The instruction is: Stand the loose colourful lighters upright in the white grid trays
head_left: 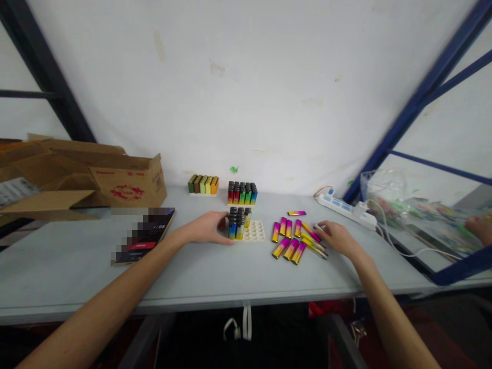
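My left hand [207, 228] curls round the left end of a white tray [254, 234], its thumb and fingers against the lighters standing there. These upright lighters [236, 224] have dark tops and blue-to-yellow bodies; the tray's right part shows bare round slots. At the right side of a loose pile, my right hand [338, 238] pinches the end of a lighter [317, 227], mostly hidden by the fingers. Several pink-and-yellow lighters [294, 251] lie flat in the pile between the tray and this hand.
Against the wall stand a full tray of rainbow-coloured lighters [242, 193] and another of green-to-orange ones [203, 185]. A phone-like screen [151, 230] and cardboard boxes [126, 182] are left. Right are a power strip [346, 209], a blue frame [407, 115] and another person's hand [480, 228].
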Available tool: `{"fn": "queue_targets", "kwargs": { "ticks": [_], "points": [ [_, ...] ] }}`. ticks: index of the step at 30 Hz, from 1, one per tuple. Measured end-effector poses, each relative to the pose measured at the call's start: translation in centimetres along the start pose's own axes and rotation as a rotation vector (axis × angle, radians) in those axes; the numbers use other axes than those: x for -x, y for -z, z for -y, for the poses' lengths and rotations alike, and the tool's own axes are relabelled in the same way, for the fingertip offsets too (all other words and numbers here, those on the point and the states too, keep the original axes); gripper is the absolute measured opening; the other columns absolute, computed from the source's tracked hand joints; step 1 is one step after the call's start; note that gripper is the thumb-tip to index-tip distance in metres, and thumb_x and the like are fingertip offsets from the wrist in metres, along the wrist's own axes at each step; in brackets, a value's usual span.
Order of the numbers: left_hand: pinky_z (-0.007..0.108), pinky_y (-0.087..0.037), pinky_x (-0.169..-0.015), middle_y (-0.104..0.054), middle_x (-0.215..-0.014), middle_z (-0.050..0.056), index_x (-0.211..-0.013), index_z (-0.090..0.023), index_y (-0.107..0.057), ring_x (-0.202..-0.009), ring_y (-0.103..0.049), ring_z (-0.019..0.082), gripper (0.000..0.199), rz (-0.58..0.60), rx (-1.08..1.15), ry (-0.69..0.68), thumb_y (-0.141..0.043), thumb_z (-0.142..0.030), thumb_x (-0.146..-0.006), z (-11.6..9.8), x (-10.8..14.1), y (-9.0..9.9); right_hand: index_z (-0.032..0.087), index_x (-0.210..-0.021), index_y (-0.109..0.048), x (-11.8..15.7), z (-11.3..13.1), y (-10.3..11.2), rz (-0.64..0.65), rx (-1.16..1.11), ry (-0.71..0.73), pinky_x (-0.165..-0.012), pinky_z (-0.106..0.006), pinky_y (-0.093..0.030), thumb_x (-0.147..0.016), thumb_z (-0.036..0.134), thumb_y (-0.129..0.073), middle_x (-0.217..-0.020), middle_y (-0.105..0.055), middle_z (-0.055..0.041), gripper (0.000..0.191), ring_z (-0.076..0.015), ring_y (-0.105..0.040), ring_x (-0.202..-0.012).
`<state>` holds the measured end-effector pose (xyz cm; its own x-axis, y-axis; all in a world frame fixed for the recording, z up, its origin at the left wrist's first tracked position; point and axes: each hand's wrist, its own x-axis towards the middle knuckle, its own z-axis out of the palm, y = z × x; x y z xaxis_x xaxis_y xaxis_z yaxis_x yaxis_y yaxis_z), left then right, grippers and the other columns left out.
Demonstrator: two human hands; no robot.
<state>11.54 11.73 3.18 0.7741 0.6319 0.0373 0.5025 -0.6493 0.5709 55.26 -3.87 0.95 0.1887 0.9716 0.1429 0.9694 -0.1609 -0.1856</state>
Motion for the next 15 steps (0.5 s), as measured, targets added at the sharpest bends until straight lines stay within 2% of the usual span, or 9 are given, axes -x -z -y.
{"fn": "queue_targets", "kwargs": {
  "ticks": [3, 5, 7, 9, 12, 15],
  "points": [
    [0.032, -0.044, -0.068, -0.073, -0.092, 0.005, -0.112, -0.020, -0.065, -0.079, -0.066, 0.026, 0.071, 0.006, -0.021, 0.007, -0.079, -0.068, -0.062, 0.0, 0.0, 0.0, 0.017, -0.095, -0.068, -0.4, 0.1, 0.3, -0.046, -0.108, -0.012, -0.078, -0.038, -0.053, -0.095, 0.040, -0.050, -0.092, -0.076, -0.0159, 0.029, -0.0290, -0.074, -0.084],
    [0.032, -0.044, -0.069, -0.073, -0.093, 0.005, -0.112, -0.019, -0.065, -0.080, -0.066, 0.026, 0.071, 0.013, -0.039, 0.006, -0.079, -0.068, -0.062, -0.1, 0.0, 0.0, 0.019, -0.096, -0.062, -0.8, 1.1, 0.8, -0.067, -0.344, -0.023, -0.072, -0.037, -0.054, -0.094, 0.050, -0.050, -0.096, -0.074, -0.0145, 0.034, -0.0254, -0.073, -0.077],
    [0.032, -0.044, -0.069, -0.072, -0.093, 0.005, -0.112, -0.019, -0.064, -0.080, -0.065, 0.026, 0.071, 0.012, -0.051, 0.003, -0.079, -0.068, -0.062, -0.1, 0.0, 0.0, 0.020, -0.103, -0.055, -1.2, 3.0, 1.4, -0.054, -0.624, 0.018, -0.066, -0.034, -0.054, -0.092, 0.063, -0.050, -0.099, -0.073, -0.0118, 0.044, -0.0205, -0.070, -0.071],
    [0.031, -0.044, -0.068, -0.072, -0.093, 0.005, -0.112, -0.019, -0.064, -0.080, -0.065, 0.025, 0.071, 0.003, -0.055, 0.003, -0.078, -0.069, -0.063, -0.2, 0.1, 0.0, 0.022, -0.105, -0.050, -1.6, 5.6, 1.9, -0.037, -0.811, 0.105, -0.059, -0.030, -0.051, -0.090, 0.071, -0.051, -0.090, -0.070, -0.0063, 0.051, -0.0159, -0.063, -0.064],
    [0.032, -0.044, -0.068, -0.071, -0.092, 0.005, -0.110, -0.019, -0.064, -0.079, -0.064, 0.025, 0.068, 0.007, -0.057, -0.002, -0.078, -0.067, -0.064, -0.3, 0.1, 0.1, 0.024, -0.104, -0.049, -2.8, 9.6, 2.2, -0.101, -0.944, 0.168, -0.051, -0.024, -0.040, -0.091, 0.070, -0.052, -0.066, -0.053, 0.0060, 0.048, -0.0114, -0.046, -0.053],
    [0.032, -0.045, -0.069, -0.071, -0.092, 0.005, -0.110, -0.018, -0.064, -0.080, -0.064, 0.025, 0.066, 0.015, -0.060, -0.018, -0.078, -0.065, -0.066, -0.3, 0.1, 0.1, 0.023, -0.091, -0.052, -4.6, 12.7, 1.7, -0.233, -0.975, 0.133, -0.048, -0.022, -0.033, -0.092, 0.069, -0.052, -0.059, -0.042, 0.0079, 0.047, -0.0105, -0.039, -0.051]
  ]
}}
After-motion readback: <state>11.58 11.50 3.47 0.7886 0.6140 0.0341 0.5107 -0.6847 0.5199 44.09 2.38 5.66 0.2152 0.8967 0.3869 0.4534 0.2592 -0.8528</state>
